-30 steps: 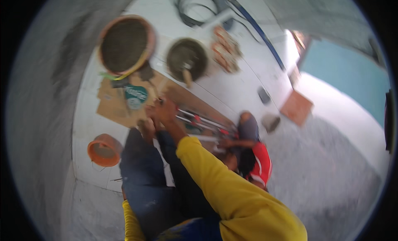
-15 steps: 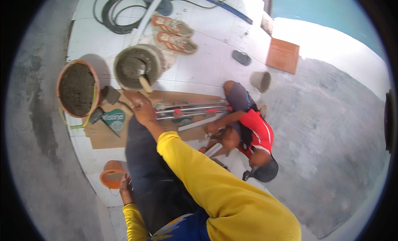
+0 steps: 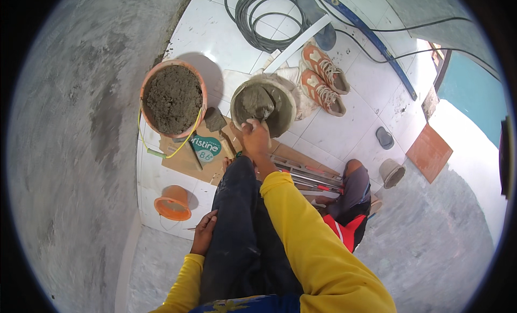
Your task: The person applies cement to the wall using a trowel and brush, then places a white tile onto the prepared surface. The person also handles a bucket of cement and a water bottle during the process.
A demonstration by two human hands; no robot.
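Observation:
My right hand (image 3: 255, 139) is closed around the handle of a trowel (image 3: 264, 109). Its blade dips into wet grey mortar inside a round grey bucket (image 3: 235, 111). Beside my thigh, my left hand (image 3: 203, 232) has its fingers bent together; whether anything sits in them is hidden. A second trowel with a wooden handle (image 3: 226, 145) and a mortar-caked blade lies on the cardboard (image 3: 180, 165), left of my right hand. Further left stands an orange bucket (image 3: 202, 87) full of dark mortar, with a yellow handle. A small orange bucket (image 3: 173, 197) is tipped near my left hand.
A co-worker in a red shirt (image 3: 350, 229) crouches to my right, by a metal tile cutter (image 3: 309, 178). Ahead lie orange shoes (image 3: 323, 92), a coiled black cable (image 3: 264, 22) and a blue level (image 3: 371, 38). A small grey bucket (image 3: 391, 170) and a terracotta tile (image 3: 429, 153) are further right.
My right hand has moved from above the cardboard to the grey bucket and taken hold of the trowel. My view has shifted, and the left hand stays beside my leg.

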